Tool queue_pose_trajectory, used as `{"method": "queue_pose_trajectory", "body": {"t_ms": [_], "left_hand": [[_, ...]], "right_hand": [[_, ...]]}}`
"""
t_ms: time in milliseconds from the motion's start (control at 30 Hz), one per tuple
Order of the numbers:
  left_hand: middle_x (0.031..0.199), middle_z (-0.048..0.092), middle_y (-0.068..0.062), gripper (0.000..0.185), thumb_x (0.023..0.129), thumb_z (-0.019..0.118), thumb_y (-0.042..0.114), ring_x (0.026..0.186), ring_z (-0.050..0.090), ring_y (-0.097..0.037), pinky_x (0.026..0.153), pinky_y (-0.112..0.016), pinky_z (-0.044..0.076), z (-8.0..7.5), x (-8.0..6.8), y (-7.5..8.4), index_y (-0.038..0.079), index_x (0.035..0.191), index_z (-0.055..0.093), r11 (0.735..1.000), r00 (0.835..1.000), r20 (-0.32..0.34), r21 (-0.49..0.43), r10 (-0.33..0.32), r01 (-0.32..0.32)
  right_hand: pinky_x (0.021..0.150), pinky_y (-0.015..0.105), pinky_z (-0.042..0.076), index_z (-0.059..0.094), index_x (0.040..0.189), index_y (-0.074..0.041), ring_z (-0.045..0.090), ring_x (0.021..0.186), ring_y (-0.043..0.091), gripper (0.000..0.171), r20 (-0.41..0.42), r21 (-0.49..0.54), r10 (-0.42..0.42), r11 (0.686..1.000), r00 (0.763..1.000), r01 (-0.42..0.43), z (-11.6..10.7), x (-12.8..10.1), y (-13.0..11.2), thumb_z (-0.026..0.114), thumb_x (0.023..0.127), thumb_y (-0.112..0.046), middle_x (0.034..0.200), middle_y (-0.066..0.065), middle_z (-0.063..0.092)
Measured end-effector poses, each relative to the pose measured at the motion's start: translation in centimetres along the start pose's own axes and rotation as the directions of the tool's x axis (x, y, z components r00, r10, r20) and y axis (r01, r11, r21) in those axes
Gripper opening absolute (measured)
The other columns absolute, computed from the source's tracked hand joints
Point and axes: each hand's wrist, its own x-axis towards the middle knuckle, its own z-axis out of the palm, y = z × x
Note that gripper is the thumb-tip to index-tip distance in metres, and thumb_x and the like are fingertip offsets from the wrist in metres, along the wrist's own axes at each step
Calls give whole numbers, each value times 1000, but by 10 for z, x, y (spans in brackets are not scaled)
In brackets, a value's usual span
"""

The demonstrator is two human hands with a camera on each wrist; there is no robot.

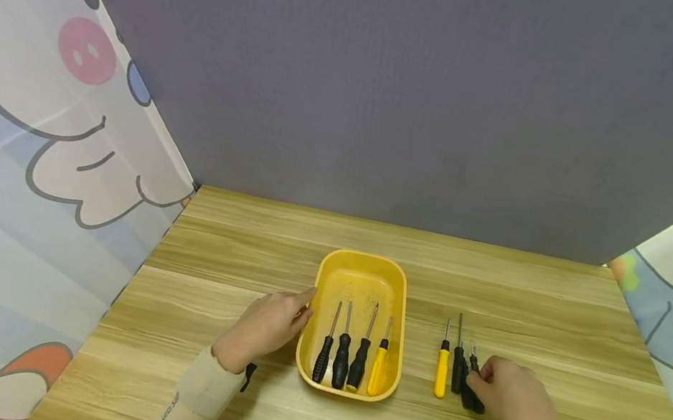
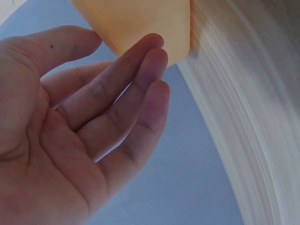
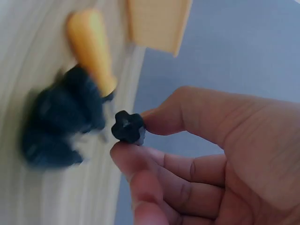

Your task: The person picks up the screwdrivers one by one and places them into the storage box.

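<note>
Right hand (image 1: 513, 403), lower right: pinching black screwdriver (image 1: 472, 386) butt, shaft pointing up-frame; left hand (image 1: 267, 327) spread against yellow tray (image 1: 317, 287).

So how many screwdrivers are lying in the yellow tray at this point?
4. In the yellow tray, side by side from left: black, black, black, and one yellow-handled screwdriver. More lie outside on the table, by the right hand.
</note>
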Motion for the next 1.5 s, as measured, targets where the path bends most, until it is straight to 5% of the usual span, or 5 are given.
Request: {"method": "queue_pose_trajectory", "body": {"t_ms": [533, 800, 1100, 1500], "left_hand": [[60, 44, 8, 45, 100, 62, 17, 47, 40, -5, 43, -22, 39, -1, -2, 0, -3, 140, 55, 1000, 1000, -11, 7, 10, -10], [63, 48, 8, 45, 100, 63, 17, 49, 42, -5, 45, -21, 40, 0, -2, -1, -3, 139, 55, 1000, 1000, -17, 10, 19, -19], [62, 49, 8, 45, 100, 63, 17, 49, 43, -5, 44, -21, 40, 1, -2, -2, -4, 139, 55, 1000, 999, -19, -2, 26, -26], [62, 49, 8, 45, 100, 63, 17, 49, 42, -5, 44, -21, 40, 0, -1, -1, -3, 139, 56, 999, 999, -29, -1, 32, -32]], "right_hand": [[44, 25, 35, 59, 73, -13, 43, 47, 10, 20, -101, 21, -158, 987, 982, 161, 6, 10, -74, 72, 87, -18, 56, -7, 48], [43, 24, 31, 50, 66, -17, 37, 46, 8, 29, -152, -13, -268, 963, 951, 269, 17, 14, -115, 73, 85, -14, 54, -7, 41], [41, 21, 30, 46, 62, -16, 35, 42, 4, 36, -100, 36, -332, 941, 938, 337, 38, 23, -141, 73, 85, -13, 51, -8, 37], [37, 19, 22, 38, 50, -19, 24, 35, 0, 50, -37, 43, -370, 927, 928, 372, 57, 31, -147, 72, 86, -13, 42, -14, 24]]}}
